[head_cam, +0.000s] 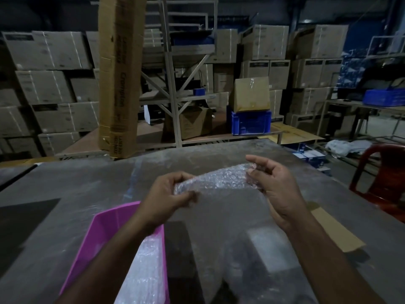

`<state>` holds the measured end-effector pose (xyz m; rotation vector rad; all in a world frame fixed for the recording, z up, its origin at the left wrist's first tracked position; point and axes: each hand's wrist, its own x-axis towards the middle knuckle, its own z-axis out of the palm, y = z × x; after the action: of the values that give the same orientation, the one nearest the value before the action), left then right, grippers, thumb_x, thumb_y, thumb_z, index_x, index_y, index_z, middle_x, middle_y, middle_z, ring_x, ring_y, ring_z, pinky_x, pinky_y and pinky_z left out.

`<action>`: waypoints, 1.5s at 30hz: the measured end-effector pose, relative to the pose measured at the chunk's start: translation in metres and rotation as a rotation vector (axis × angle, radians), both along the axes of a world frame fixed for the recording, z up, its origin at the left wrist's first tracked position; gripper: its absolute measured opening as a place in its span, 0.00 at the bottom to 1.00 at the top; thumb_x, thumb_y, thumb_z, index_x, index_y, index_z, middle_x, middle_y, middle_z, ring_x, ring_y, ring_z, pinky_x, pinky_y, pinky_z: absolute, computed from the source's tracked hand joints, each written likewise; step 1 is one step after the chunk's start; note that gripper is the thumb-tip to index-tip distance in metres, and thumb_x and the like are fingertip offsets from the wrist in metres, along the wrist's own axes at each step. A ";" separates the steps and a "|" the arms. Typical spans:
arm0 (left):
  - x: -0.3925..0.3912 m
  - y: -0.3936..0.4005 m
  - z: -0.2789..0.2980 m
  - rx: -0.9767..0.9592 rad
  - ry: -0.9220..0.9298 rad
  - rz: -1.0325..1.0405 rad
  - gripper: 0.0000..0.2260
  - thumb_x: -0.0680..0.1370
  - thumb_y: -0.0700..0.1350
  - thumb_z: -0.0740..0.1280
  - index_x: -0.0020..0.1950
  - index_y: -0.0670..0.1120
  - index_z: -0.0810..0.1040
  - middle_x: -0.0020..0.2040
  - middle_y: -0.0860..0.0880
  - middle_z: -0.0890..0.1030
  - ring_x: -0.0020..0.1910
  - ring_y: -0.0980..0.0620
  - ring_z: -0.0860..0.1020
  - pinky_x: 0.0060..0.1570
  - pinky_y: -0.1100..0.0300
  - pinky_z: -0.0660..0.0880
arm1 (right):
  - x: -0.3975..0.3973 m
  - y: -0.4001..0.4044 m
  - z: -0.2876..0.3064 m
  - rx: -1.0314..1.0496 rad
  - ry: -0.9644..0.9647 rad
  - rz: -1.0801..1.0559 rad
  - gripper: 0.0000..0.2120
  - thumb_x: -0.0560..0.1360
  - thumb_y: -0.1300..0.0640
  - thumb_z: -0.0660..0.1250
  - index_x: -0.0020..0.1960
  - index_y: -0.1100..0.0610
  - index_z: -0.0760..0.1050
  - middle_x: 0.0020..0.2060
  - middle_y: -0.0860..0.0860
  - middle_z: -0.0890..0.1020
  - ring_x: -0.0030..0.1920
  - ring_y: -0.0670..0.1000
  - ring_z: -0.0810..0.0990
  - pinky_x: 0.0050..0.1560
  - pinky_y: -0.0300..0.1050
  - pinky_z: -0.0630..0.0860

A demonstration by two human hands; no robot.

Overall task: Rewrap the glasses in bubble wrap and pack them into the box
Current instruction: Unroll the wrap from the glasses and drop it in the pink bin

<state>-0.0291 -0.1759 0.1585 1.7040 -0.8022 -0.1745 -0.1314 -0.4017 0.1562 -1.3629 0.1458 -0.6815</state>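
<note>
Brown boxes [52, 51] are sitting in tall stacks at the back of a dark storeroom. Nearer, a grey tabletop [65, 183] is lying under two bare hands. Both hands are holding one bubble wrap bundle [215, 177] up in the air above the tabletop. The left hand [168, 198] is pinching its left end in a tight grip. The right hand [274, 185] is gripping the right end with thumb and curled fingers, one finger sticking out straight. What is inside the bundle is too blurry to tell. A pink tray [103, 229] is sitting on the tabletop below the left arm, with more bubble wrap [144, 268] lying inside. A red chair [381, 174] is standing at the right.
</note>
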 end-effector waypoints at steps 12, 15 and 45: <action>0.001 -0.012 0.001 -0.267 -0.058 -0.047 0.20 0.82 0.35 0.58 0.54 0.54 0.86 0.60 0.50 0.82 0.52 0.53 0.80 0.42 0.57 0.82 | -0.007 -0.019 -0.006 -0.238 0.105 -0.055 0.11 0.70 0.49 0.74 0.46 0.55 0.84 0.29 0.43 0.77 0.30 0.39 0.71 0.33 0.31 0.69; 0.006 -0.011 -0.003 -0.220 -0.001 -0.077 0.15 0.80 0.45 0.59 0.52 0.54 0.87 0.57 0.42 0.82 0.49 0.39 0.78 0.49 0.44 0.79 | -0.007 -0.021 -0.008 -0.339 0.138 -0.111 0.11 0.74 0.45 0.70 0.44 0.53 0.83 0.41 0.44 0.80 0.39 0.39 0.76 0.42 0.37 0.71; 0.031 0.000 -0.005 -0.299 0.114 0.000 0.06 0.72 0.41 0.74 0.47 0.42 0.81 0.41 0.41 0.84 0.37 0.49 0.81 0.40 0.55 0.83 | -0.001 -0.013 -0.006 -0.214 -0.003 0.064 0.11 0.73 0.54 0.70 0.53 0.56 0.82 0.33 0.54 0.82 0.33 0.50 0.79 0.31 0.41 0.77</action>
<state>0.0014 -0.1754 0.1533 1.3997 -0.7056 -0.1425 -0.1328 -0.4151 0.1505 -1.5646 0.0267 -0.6594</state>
